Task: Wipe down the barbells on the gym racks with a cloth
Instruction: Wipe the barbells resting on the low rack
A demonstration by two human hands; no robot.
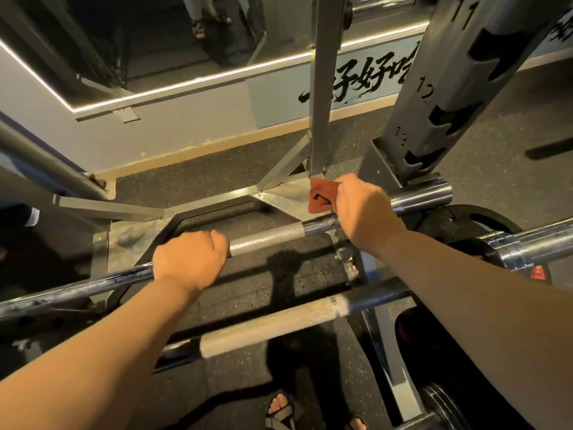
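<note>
Forearms: 2 bare forearms reach forward from the lower corners toward the bars.
Nearer bar: the lower barbell (pixel 273 325) lies below the hands and runs from lower left up to the right; its pale knurled stretch shows between the forearms, and neither hand touches it.
Left side: the left hand (pixel 189 259) has its grip clamped on the upper barbell (pixel 266 240), fingers curled over the shaft just left of a knurled stretch.
Right side: the right hand (pixel 366 206) has its grip clamped on a rust-brown cloth (pixel 319 195) and sits over the upper barbell's smooth shaft, right of the knurling and near the chrome sleeve (pixel 424 193).
Task's thing: the cloth bunches out from the fingers on the left of the right hand, just above the bar.
Rack: a grey rack upright (pixel 434 88) with notched slots numbered 11, 12 and 13 rises just beyond the sleeve.
Right edge: a black weight plate (pixel 465 218) sits beside the lower barbell's sleeve.
Floor: the dark speckled rubber floor (pixel 192 178) carries sandalled feet (pixel 280 409) at the bottom edge.
Wall: a mirror (pixel 155 41) hangs above black brush lettering (pixel 356 79).
</note>
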